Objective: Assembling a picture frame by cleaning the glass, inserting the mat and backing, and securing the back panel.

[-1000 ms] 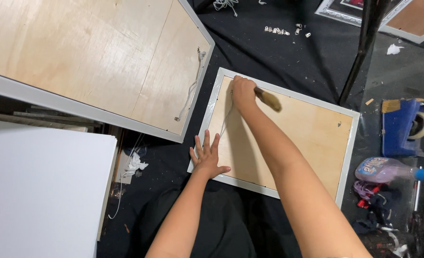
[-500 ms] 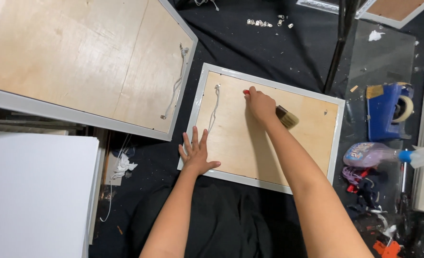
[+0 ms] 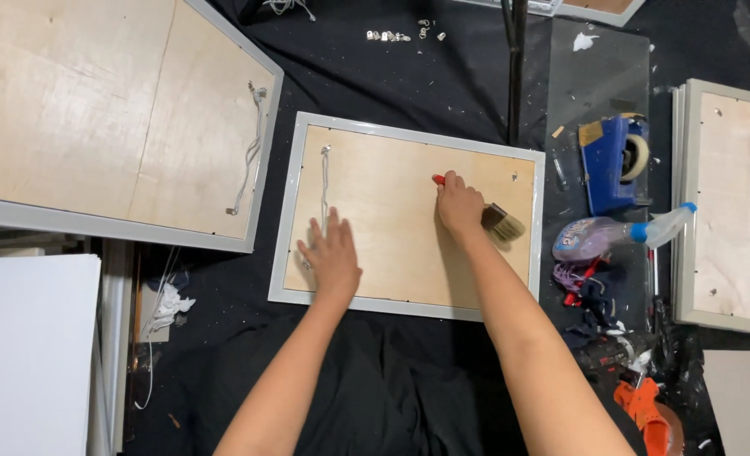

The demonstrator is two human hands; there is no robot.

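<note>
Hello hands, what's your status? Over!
Right hand closed around paintbrush, bristles on framed wooden panel. Left hand flat on panel, fingers spread. White hanging cord just beyond left fingertips.

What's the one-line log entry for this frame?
left hand: flat on frame backing board | right hand: holding paintbrush on board

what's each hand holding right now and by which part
The right hand grips a paintbrush by its red handle. The left hand holds nothing; it lies flat on the frame's wooden backing.
</note>
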